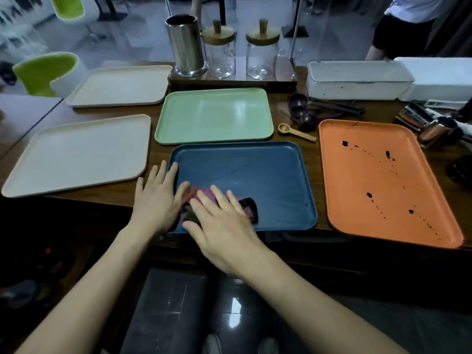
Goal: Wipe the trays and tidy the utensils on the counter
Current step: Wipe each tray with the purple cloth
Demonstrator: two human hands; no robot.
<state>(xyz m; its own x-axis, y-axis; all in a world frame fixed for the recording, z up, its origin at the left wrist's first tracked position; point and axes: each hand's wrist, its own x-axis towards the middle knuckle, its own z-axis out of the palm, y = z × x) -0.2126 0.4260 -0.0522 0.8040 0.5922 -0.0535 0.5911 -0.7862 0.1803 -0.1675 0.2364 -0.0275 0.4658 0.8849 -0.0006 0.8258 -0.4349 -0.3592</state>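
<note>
Wiping inside the blue tray [268,175] at the near edge of the counter [311,154], long axis running left to right, beside the dark-spotted orange tray [383,187] with long axis pointing away; pressing a purple-and-black cloth [247,209] into the near-left corner under the right hand [222,226], fingers straight and spread, clasping nothing; resting the left hand [155,200] flat, fingers extended, fingertips over the left rim; behind, a wooden scoop [298,134], handle pointing right.

Right hand [222,226] flat on a purple cloth [198,193] in the blue tray [255,169] at the counter's [155,152] near edge, left hand [155,198] on the tray's left rim; dark spots [368,195] mark the orange tray [370,175] alongside.
</note>
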